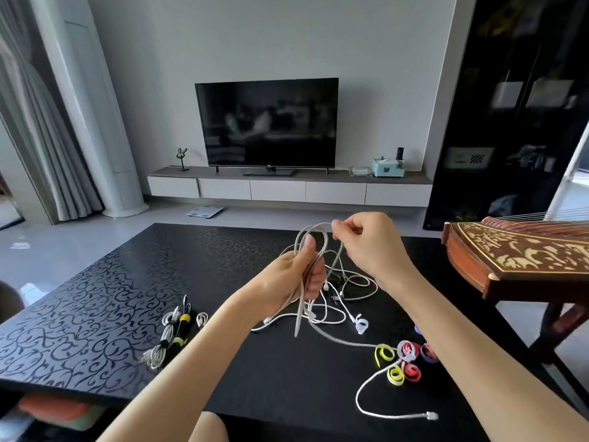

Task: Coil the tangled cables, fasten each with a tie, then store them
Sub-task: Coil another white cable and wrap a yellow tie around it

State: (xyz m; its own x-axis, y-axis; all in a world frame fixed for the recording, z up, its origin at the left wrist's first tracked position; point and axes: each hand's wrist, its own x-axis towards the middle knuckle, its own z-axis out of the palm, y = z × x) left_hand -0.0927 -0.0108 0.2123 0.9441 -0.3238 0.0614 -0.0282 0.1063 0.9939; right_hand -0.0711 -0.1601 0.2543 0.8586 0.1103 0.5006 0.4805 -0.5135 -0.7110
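Where the tied bundles (169, 339) lie at the left of the scroll-patterned black table (95, 298), banded in yellow and set apart from the work, the left hand (299, 275) has its grip curled tight round long loops of thin, supple white cable (299, 317), likely to stop the coil springing open. The right hand (366, 244) pinches a strand at the loops' top, I judge to lay the next turn. Beneath them sprawls the limp tangle (344, 301). Further right the ties (404, 362), soft curled strips in yellow, pink and purple, wait within reach.
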